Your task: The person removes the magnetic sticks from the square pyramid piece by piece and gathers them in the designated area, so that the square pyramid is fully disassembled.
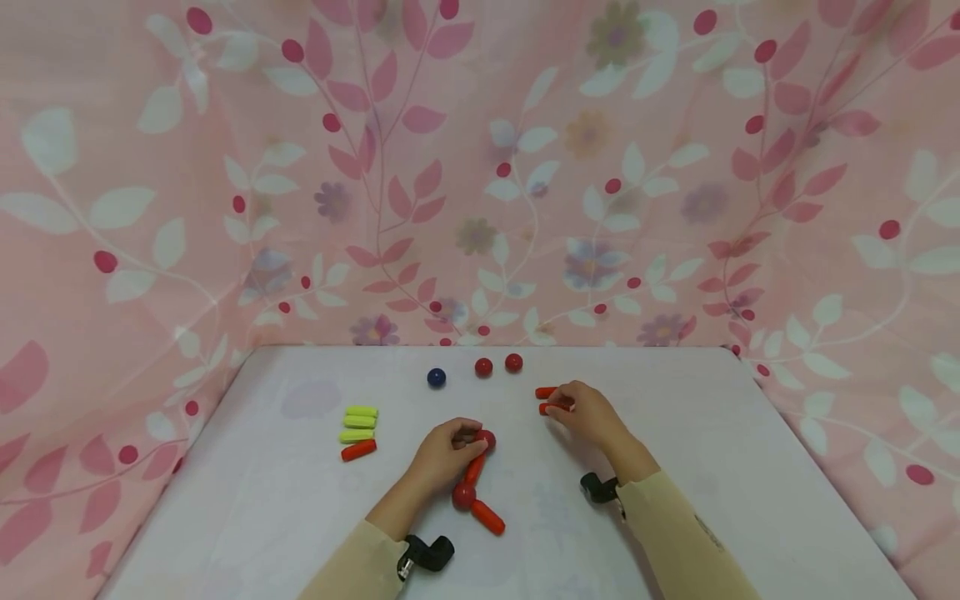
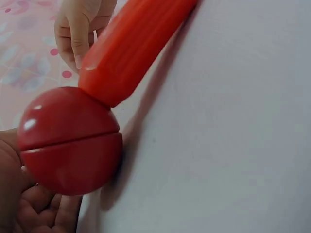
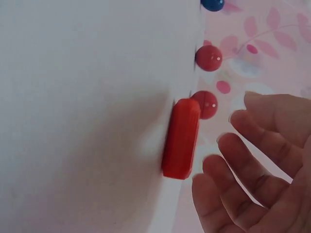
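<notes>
My left hand [image 1: 444,457] holds the far red ball [image 1: 487,440] of a joined piece, thumb on its near side. From this ball an orange-red rod [image 1: 475,468] runs to a second red ball [image 1: 463,496], which has another rod [image 1: 488,517] attached. The left wrist view shows a red ball [image 2: 71,141] with a groove around it and a ridged rod [image 2: 131,51], large in front of the fingers. My right hand [image 1: 591,414] is over two loose orange-red rods [image 1: 546,392]. In the right wrist view, its bent fingers are spread, apart from the visible rod [image 3: 181,139].
Along the table's back stand a dark blue ball [image 1: 437,377] and two red balls [image 1: 483,367]. At left lie several yellow-green rods [image 1: 360,422] with one orange-red rod [image 1: 358,450] beside them. A floral pink curtain [image 1: 480,167] hangs behind the white table [image 1: 247,500].
</notes>
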Demonstrator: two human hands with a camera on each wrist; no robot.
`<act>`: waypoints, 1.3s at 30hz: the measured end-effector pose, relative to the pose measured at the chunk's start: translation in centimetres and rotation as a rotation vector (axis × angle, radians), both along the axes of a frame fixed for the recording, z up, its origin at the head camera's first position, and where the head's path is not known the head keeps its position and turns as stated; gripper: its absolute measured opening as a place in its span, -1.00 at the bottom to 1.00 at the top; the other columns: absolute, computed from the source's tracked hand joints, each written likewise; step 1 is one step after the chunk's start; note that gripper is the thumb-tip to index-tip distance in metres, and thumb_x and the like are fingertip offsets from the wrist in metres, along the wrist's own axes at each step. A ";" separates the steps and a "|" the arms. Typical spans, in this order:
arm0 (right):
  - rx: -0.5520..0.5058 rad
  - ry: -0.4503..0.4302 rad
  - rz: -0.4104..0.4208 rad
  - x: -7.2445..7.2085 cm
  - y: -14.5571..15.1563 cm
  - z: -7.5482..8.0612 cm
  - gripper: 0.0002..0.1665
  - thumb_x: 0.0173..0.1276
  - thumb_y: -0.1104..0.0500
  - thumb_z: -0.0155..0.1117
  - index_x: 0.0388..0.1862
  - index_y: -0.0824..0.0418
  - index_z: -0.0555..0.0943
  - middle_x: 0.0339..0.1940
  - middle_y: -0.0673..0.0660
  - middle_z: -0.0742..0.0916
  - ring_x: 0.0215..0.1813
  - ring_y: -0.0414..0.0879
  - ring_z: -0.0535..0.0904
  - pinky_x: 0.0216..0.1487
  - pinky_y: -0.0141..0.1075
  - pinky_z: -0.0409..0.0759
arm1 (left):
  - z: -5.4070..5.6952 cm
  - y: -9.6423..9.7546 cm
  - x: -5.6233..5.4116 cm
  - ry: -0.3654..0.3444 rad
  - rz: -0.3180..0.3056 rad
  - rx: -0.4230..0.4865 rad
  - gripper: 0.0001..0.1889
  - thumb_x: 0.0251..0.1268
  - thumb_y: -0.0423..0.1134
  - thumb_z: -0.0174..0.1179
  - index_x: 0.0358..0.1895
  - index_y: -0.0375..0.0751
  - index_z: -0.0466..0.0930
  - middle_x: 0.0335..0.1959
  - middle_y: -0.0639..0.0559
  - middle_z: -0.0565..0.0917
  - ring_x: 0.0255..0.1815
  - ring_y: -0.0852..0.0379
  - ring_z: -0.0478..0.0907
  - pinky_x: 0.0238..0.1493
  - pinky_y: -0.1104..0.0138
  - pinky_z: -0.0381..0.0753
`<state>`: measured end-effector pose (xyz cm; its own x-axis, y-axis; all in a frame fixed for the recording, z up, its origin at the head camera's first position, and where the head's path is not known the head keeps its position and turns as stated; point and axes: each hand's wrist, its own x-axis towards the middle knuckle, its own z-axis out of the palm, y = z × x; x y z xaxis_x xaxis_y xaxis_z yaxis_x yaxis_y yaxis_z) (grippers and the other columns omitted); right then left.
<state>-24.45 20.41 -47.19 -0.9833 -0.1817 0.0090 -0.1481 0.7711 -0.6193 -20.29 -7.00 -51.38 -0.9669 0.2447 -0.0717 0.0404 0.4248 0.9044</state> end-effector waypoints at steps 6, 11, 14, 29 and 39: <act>-0.070 -0.025 0.103 1.4 -1.0 0.1 -0.93 0.34 0.16 0.42 -0.22 0.05 0.70 -0.28 -0.09 0.67 -0.19 -0.15 0.55 -0.06 -0.20 0.57 | 0.8 0.0 1.8 0.023 0.048 -0.099 -0.66 0.31 -0.08 0.36 0.03 -0.14 0.57 -0.18 0.05 0.62 -0.14 0.11 0.57 -0.08 0.22 0.64; -0.107 -0.061 0.210 2.0 -2.6 0.0 -0.89 0.36 0.15 0.40 -0.16 0.10 0.71 -0.27 -0.10 0.69 -0.18 -0.16 0.58 -0.05 -0.21 0.59 | 1.8 0.7 3.0 0.034 0.052 -0.210 -0.67 0.22 -0.11 0.42 -0.09 -0.16 0.53 -0.31 0.09 0.56 -0.26 0.14 0.51 -0.23 0.28 0.58; -0.125 -0.080 0.277 2.2 -3.3 -0.3 -0.83 0.37 0.12 0.39 -0.12 0.14 0.70 -0.22 -0.09 0.70 -0.15 -0.15 0.60 -0.04 -0.22 0.60 | 1.8 0.8 3.2 0.036 0.040 -0.213 -0.71 0.21 -0.16 0.42 -0.11 -0.15 0.54 -0.35 0.12 0.57 -0.31 0.16 0.51 -0.29 0.33 0.59; -0.135 -0.161 0.346 2.6 -4.3 -1.2 -0.61 0.24 0.17 0.51 0.05 0.11 0.66 -0.13 -0.08 0.69 -0.08 -0.10 0.60 0.00 -0.19 0.61 | 1.1 1.2 2.3 0.061 -0.047 -0.191 -0.82 0.26 -0.15 0.39 -0.09 0.00 0.73 -0.31 0.21 0.65 -0.32 0.17 0.50 -0.31 0.33 0.54; -0.103 -0.174 0.321 2.7 -4.1 -1.6 -0.64 0.18 0.14 0.56 -0.06 0.02 0.66 -0.26 -0.14 0.66 -0.17 -0.15 0.57 -0.09 -0.27 0.60 | 0.9 0.6 1.6 0.041 -0.056 -0.180 -0.82 0.24 -0.11 0.41 -0.12 0.04 0.73 -0.21 0.18 0.66 -0.22 0.13 0.49 -0.17 0.22 0.49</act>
<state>-21.74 16.27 -48.75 -0.8648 -0.4879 -0.1187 -0.2580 0.6346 -0.7285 -18.68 -6.37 -50.51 -0.9553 0.2847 -0.0796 0.1039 0.5753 0.8113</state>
